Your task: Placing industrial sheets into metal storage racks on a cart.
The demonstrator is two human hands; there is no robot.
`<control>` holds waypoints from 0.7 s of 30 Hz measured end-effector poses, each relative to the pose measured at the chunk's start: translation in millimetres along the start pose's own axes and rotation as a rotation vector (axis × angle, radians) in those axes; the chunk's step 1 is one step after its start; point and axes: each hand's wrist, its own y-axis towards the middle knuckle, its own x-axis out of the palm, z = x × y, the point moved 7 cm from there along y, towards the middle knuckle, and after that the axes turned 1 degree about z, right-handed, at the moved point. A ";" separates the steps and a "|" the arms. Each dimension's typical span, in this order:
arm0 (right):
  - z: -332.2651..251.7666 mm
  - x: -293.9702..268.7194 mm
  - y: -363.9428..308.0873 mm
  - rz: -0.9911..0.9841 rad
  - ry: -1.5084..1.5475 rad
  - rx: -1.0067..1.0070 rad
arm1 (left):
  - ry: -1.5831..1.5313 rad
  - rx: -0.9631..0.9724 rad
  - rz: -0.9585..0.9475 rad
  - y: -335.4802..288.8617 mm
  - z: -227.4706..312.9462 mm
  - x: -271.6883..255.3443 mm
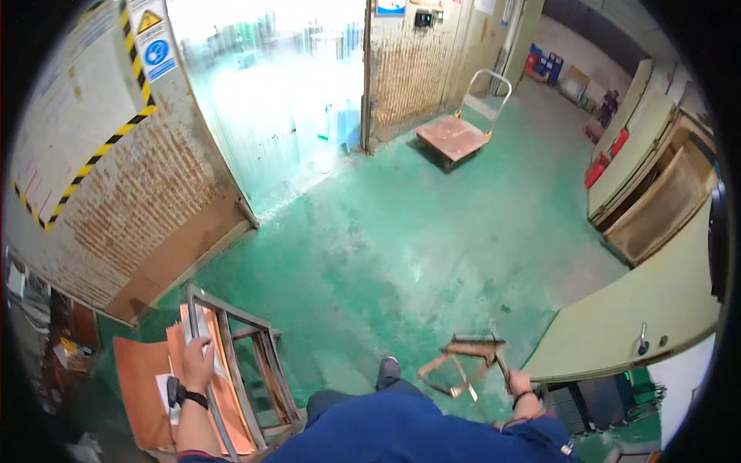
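My left hand (198,361), with a dark band on its wrist, is closed round a bar of a grey metal frame (245,316) at the lower left. Copper-coloured sheets (143,378) stand against that frame, with white paper (171,397) among them. On the other side, my right hand (520,383) grips the edge of a worn brownish frame (472,351) with thin bars. This frame is tilted near the floor; its exact kind is unclear. Part of the right-hand grip is hidden by the hand itself.
A flat platform trolley (454,139) stands ahead on the green floor (370,239). Left of it is a doorway with a translucent strip curtain (278,116). A pale green door (617,316) with a handle is at the right, near red extinguishers (598,168). Dark slatted items (602,401) lie lower right.
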 end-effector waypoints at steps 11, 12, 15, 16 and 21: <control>-318.1 -168.7 340.3 -0.064 0.700 0.199 | 0.087 -0.119 0.103 255.3 -33.3 61.0; -345.7 -186.7 371.6 -0.050 0.699 0.162 | 0.084 -0.092 0.095 295.5 -30.6 80.3; -410.2 -220.9 450.0 0.035 0.680 0.014 | 0.057 0.158 -0.039 426.4 22.8 134.1; -443.8 -244.9 472.5 0.081 0.691 -0.014 | 0.095 0.277 -0.088 467.9 54.5 145.8; -575.3 -312.5 605.2 0.011 0.723 -0.136 | 0.059 0.466 -0.079 660.0 125.9 182.3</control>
